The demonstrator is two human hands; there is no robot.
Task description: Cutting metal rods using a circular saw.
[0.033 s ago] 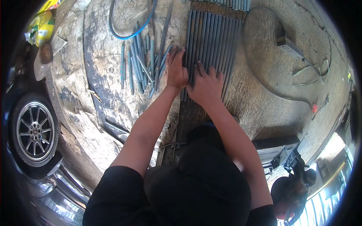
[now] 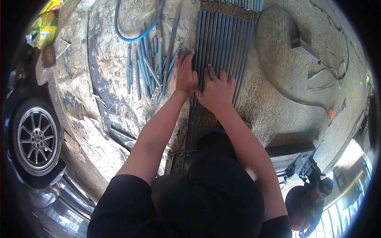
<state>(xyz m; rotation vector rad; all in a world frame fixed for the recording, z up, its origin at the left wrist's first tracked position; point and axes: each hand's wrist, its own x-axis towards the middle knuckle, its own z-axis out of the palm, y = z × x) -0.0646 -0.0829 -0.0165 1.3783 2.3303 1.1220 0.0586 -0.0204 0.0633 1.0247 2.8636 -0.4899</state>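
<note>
A row of dark metal rods (image 2: 226, 37) lies side by side on the wooden surface in front of me. My left hand (image 2: 185, 77) rests along the row's left edge, its fingers stretched forward beside the outermost rod. On top of the rods' near part lies my right hand (image 2: 217, 89), palm down with the fingers apart. Neither hand is wrapped around a rod; the near ends are partly hidden under the right hand. To the left of my left hand is a loose pile of shorter metal rods (image 2: 149, 71).
A blue hose (image 2: 137, 39) loops at the far left. Another batch of rods (image 2: 242, 4) sits beyond the row. On the right are a metal box (image 2: 305, 50) and a dark cable (image 2: 274, 88). A car wheel (image 2: 37, 139) stands at the left, a yellow bag (image 2: 44, 29) at the far left.
</note>
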